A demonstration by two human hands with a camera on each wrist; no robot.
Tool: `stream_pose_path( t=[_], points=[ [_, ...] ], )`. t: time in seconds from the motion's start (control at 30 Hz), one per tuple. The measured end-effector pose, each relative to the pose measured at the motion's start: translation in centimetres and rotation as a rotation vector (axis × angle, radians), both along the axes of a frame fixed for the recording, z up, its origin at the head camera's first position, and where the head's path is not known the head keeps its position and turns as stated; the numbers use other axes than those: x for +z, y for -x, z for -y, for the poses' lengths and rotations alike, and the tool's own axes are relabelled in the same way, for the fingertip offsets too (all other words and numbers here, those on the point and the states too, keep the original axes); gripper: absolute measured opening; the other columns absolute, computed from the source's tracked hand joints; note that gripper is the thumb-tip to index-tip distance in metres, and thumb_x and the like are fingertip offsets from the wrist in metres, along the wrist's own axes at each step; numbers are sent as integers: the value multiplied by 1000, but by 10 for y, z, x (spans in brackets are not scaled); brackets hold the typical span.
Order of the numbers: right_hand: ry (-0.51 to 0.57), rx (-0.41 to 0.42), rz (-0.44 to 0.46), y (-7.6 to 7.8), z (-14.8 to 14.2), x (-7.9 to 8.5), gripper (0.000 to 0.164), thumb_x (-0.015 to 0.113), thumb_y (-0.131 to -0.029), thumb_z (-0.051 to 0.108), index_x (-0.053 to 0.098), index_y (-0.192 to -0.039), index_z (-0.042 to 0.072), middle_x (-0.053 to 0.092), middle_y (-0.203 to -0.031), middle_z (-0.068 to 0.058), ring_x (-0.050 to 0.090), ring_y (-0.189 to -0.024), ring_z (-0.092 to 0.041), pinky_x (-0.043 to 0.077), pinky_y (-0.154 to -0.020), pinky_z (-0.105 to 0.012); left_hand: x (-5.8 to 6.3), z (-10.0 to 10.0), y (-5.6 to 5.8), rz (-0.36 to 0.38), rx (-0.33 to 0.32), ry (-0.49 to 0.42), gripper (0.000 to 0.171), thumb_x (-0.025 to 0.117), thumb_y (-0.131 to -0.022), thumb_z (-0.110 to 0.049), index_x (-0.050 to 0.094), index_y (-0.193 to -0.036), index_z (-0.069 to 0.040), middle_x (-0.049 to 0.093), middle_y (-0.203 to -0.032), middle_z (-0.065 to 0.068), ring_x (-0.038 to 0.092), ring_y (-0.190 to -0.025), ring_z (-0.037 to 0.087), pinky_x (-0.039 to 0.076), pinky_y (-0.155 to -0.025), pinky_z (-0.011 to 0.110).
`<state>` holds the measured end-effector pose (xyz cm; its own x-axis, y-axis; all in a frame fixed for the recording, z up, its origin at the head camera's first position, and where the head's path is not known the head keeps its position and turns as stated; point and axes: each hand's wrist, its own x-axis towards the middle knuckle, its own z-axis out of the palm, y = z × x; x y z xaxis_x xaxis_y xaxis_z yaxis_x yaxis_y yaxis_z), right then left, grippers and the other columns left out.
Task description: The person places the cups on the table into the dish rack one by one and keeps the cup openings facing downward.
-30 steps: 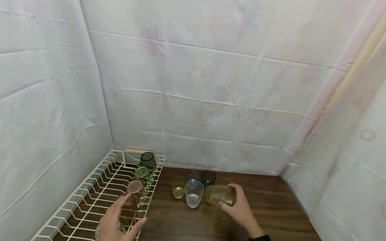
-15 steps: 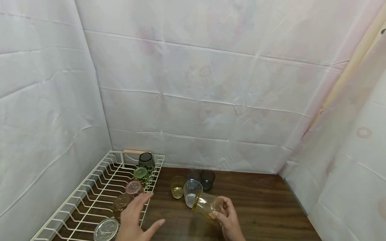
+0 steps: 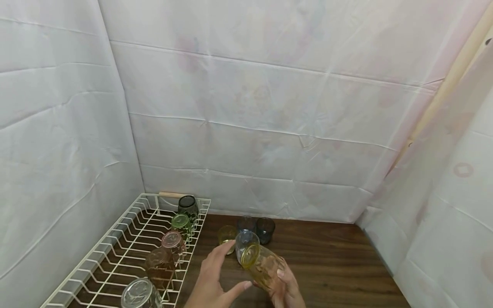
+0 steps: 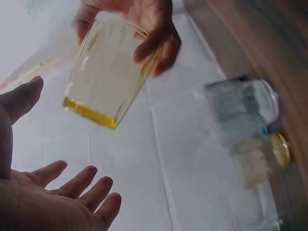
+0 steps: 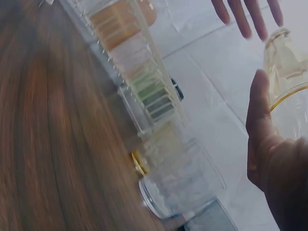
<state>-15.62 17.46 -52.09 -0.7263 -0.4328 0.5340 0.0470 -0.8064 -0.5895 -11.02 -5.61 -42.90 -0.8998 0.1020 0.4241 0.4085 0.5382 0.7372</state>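
Observation:
My right hand (image 3: 284,287) grips a yellow-tinted glass (image 3: 262,266) by its base and holds it tilted above the table, mouth pointing up and left. In the left wrist view the same glass (image 4: 103,79) hangs from the right hand's fingers (image 4: 154,33), just above my open left palm. My left hand (image 3: 216,278) is spread beside the glass, its fingers straight, apart from it. The right wrist view shows my thumb (image 5: 261,120) along the glass (image 5: 288,82).
A white wire rack (image 3: 115,239) at the left holds several upturned glasses: dark (image 3: 188,205), green (image 3: 180,223), pink (image 3: 172,241), amber (image 3: 158,265), clear (image 3: 138,294). Yellow (image 3: 225,233), clear (image 3: 244,240), blue (image 3: 245,222) and dark (image 3: 266,229) glasses stand on the wooden table (image 3: 339,265).
My right hand lifted the yellow glass and carried it left and nearer, tipping it. My left hand let go of a glass in the rack and moved right, up to the yellow glass.

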Motion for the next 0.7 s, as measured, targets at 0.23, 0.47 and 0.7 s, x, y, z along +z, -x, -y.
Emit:
stream_pose_path(
  t=[0.23,0.47,0.7],
  points=[
    [96,174,43,-4,2,1,50,24,-114,12,48,-157,6,60,-154,-9,61,-140,-21,53,-118,-36,10,-16,14,95,-171,-61,84,86,-89,-47,44,-160,-35,53,-160,5,54,-147,41,51,-110,68],
    [33,175,91,-11,2,7,43,33,-112,16,64,-141,9,73,-136,0,69,-121,-9,55,-110,-26,7,-27,17,98,-270,-32,75,80,-94,-51,45,-158,-36,54,-158,1,58,-143,38,57,-106,58],
    [26,200,97,-11,1,5,42,32,-113,19,63,-141,11,73,-134,2,70,-121,-7,55,-109,-24,5,-32,15,29,-245,-20,71,81,-94,-47,48,-156,-34,58,-152,1,62,-137,36,59,-102,55]
  ],
)
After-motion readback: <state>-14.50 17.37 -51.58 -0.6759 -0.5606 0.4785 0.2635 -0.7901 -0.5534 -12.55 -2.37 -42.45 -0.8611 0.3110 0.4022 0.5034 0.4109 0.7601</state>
